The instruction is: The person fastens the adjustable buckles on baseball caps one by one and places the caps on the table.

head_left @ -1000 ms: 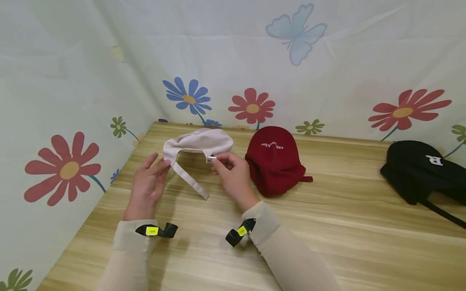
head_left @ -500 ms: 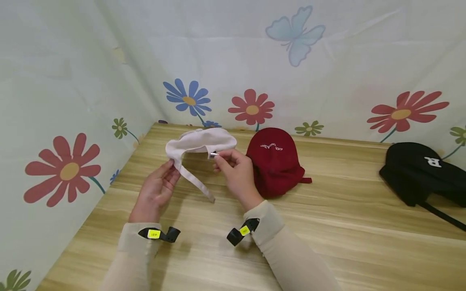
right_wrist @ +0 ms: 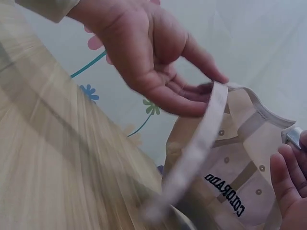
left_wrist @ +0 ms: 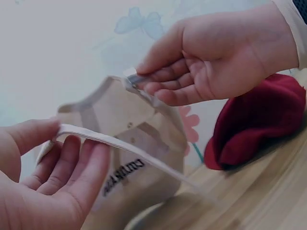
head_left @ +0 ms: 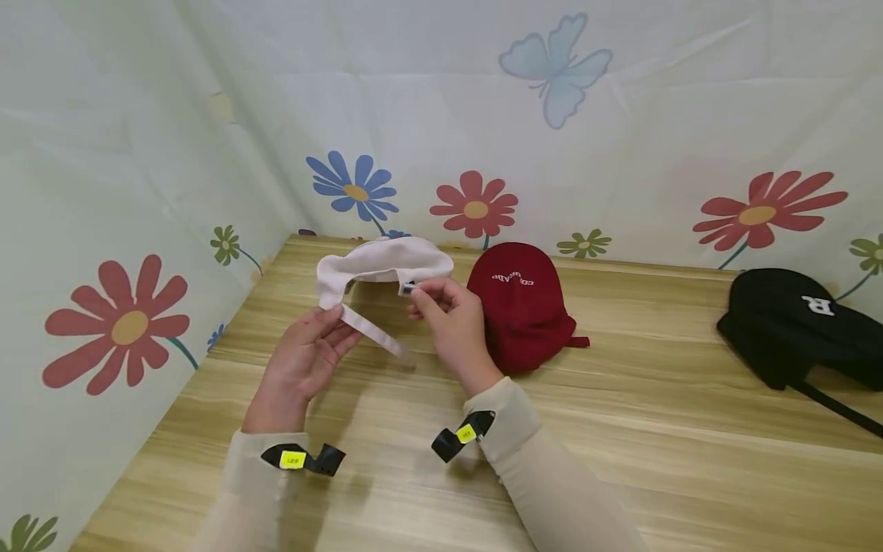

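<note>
A pale pink baseball cap (head_left: 386, 257) is held above the table with its back opening toward me. My left hand (head_left: 306, 353) pinches the cap's strap (head_left: 378, 335) close to where it joins the cap, thumb on top and fingers beneath. The strap's loose end hangs out to the right, blurred in the right wrist view. My right hand (head_left: 455, 326) pinches the small metal buckle (left_wrist: 130, 76) on the opposite side of the opening. In the right wrist view the buckle (right_wrist: 291, 137) shows at the fingertips, apart from the strap. Dark lettering (right_wrist: 225, 195) shows through inside the cap.
A dark red cap (head_left: 517, 307) lies on the wooden table (head_left: 621, 460) just right of my right hand. Farther right is a black cap (head_left: 793, 330) with a white letter and a long strap. A flower-patterned curtain (head_left: 414, 92) hangs behind.
The pink cap has shifted slightly right and up with both hands. My left hand has moved right along the strap's base and now pinches it, swinging the loose end up and rightward.
</note>
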Tool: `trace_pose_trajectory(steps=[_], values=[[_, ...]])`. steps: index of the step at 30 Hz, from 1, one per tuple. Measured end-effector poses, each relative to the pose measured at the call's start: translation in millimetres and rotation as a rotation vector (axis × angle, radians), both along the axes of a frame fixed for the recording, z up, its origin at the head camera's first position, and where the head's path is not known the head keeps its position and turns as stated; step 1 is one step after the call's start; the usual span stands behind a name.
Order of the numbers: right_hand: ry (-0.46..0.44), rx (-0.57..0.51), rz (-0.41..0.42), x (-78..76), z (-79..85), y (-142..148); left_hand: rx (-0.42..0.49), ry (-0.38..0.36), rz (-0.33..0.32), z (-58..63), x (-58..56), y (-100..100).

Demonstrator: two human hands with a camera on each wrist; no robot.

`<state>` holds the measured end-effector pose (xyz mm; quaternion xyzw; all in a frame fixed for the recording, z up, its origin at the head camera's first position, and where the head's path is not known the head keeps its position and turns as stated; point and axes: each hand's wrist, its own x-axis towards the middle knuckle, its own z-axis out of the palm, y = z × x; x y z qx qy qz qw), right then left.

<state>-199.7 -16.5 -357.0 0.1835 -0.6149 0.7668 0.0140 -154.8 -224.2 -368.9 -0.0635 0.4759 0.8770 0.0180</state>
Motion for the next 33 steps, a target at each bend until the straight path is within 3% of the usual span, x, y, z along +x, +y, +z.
trace_pose_trajectory(steps=[6, 10, 19, 33], values=[[-0.011, -0.011, -0.017, -2.5, 0.3, 1.8, -0.130, 0.105, 0.018, 9.5, 3.8, 2.6], [-0.025, -0.039, -0.016, -5.0, -1.5, 2.6, -0.156, 0.115, 0.035, 11.7, 2.6, 3.8], [-0.042, -0.068, -0.026, -17.9, -20.2, 2.2, -0.116, 0.077, 0.085, 15.0, -8.2, 6.3], [-0.024, -0.095, -0.062, -22.3, -19.3, 8.4, -0.129, 0.129, 0.094, 17.3, -21.9, 23.2]])
